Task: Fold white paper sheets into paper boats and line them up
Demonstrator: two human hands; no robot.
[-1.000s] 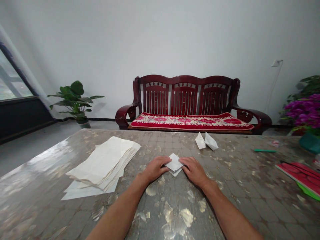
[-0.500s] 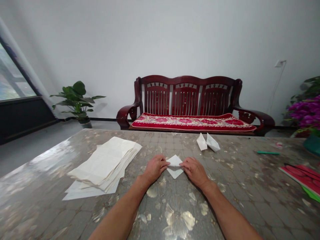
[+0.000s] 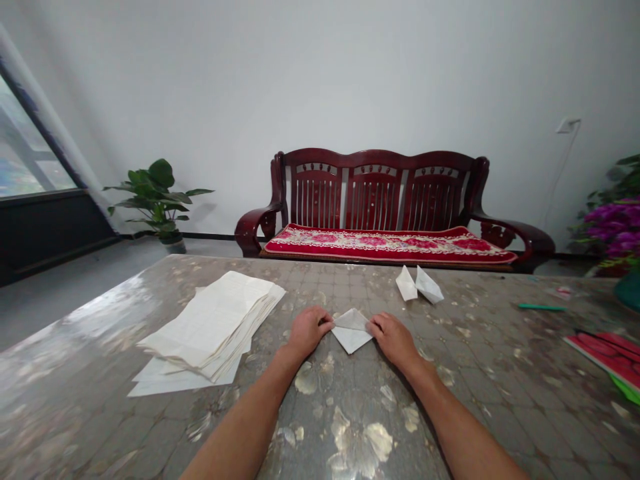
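Observation:
A small sheet of white paper folded into a diamond shape (image 3: 351, 331) is between my two hands, low over the table. My left hand (image 3: 310, 329) pinches its left corner between thumb and fingers. At the right corner, my right hand (image 3: 393, 337) has the same kind of pinch. A crease runs across the paper from one hand to the other, and its lower half points toward me. Two folded white paper boats (image 3: 429, 285) stand close together beyond my right hand.
Left of my hands lies a stack of white paper sheets (image 3: 210, 320) on the patterned table (image 3: 345, 400). To the right are a green pen (image 3: 541, 307) and a red booklet (image 3: 600, 353) with a dark cord-like thing across it. A wooden bench (image 3: 375, 193) stands behind the table.
The paper's shape between my hands has changed: its near part now shows as a wider, flat triangle, and the raised fold across the middle has opened out. Both hands keep hold.

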